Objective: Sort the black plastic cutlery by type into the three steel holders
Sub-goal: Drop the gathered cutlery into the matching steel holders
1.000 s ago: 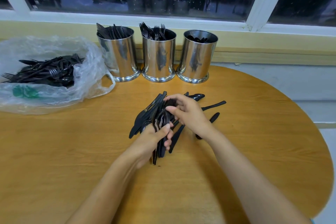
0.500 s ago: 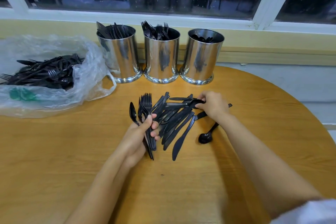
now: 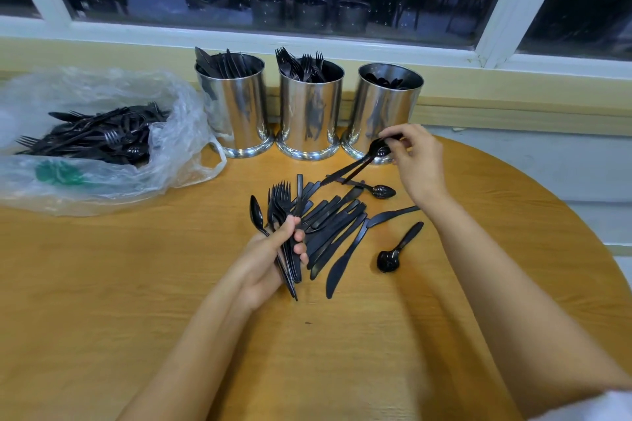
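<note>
Three steel holders stand in a row at the table's back: the left holder (image 3: 236, 106) has knives, the middle holder (image 3: 309, 113) forks, the right holder (image 3: 383, 106) spoons. My left hand (image 3: 270, 256) grips a bundle of forks (image 3: 282, 202) and a spoon, tines pointing away. My right hand (image 3: 415, 161) pinches black spoons (image 3: 371, 155) by their bowls, in front of the right holder's base. A fan of loose knives (image 3: 335, 225) lies between my hands. One spoon (image 3: 396, 249) and another spoon (image 3: 378, 191) lie loose nearby.
A clear plastic bag (image 3: 102, 147) holding several more pieces of black cutlery lies at the left. The round wooden table (image 3: 136, 284) curves away at the right. A window sill and window run behind the holders.
My right hand has lifted spoons out of the pile and moved up and right towards the right holder. My left hand still holds the forks, almost unmoved.
</note>
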Motion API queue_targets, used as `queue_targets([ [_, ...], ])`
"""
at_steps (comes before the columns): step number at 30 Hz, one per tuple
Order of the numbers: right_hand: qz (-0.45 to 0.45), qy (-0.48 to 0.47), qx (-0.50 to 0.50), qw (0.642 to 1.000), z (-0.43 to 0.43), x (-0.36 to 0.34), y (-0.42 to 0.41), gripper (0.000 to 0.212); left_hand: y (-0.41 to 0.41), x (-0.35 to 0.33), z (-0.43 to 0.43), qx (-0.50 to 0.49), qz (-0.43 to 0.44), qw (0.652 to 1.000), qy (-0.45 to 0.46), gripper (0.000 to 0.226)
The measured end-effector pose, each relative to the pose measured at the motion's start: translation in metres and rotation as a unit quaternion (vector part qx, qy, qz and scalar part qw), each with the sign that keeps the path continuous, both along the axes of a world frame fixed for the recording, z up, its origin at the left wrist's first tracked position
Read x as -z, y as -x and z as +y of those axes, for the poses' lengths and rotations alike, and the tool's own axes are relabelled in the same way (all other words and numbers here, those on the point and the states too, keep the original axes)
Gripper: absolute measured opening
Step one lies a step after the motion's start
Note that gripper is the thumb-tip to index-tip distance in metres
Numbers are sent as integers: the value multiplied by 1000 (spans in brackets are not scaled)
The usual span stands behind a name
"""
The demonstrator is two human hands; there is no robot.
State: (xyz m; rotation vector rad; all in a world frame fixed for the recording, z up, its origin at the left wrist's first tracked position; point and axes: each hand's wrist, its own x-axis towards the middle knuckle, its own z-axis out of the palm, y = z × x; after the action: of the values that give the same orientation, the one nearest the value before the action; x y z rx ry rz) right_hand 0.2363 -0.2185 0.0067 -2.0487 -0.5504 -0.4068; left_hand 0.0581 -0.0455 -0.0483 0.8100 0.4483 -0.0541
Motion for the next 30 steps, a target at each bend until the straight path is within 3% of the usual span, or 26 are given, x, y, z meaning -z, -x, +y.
queue_targets([
  [4, 123, 36, -129, 983, -1, -25, 22, 22, 4, -1, 4, -3, 5, 1000, -21, 29],
  [7, 222, 113, -263, 932, 3, -38, 43, 22, 7, -4, 2, 4, 12, 999, -36, 41],
  [10, 236, 166, -336, 896, 20, -39, 59, 20, 10, -7, -4, 54, 9, 996, -66, 60],
  [13, 217, 171, -333, 901, 40, -31, 67, 17, 12, -10, -12, 108, -1, 992, -65, 66],
  [18, 199, 200, -335, 899, 57, -18, 77, 15, 17, -9, -14, 119, -11, 990, -81, 38],
  [21, 183, 214, -321, 904, 57, -12, 79, 25, 19, -7, -11, 110, -21, 991, -74, 14],
  [24, 169, 209, -316, 910, 56, -8, 82, 37, 18, -5, -9, 96, -28, 990, -95, 12],
  [28, 99, 247, -309, 913, 60, -4, 89, 38, 19, -4, -13, 112, -38, 984, -133, 8],
  [30, 99, 219, -309, 920, 62, 0, 93, 41, 20, -6, -15, 119, -42, 983, -133, 4],
])
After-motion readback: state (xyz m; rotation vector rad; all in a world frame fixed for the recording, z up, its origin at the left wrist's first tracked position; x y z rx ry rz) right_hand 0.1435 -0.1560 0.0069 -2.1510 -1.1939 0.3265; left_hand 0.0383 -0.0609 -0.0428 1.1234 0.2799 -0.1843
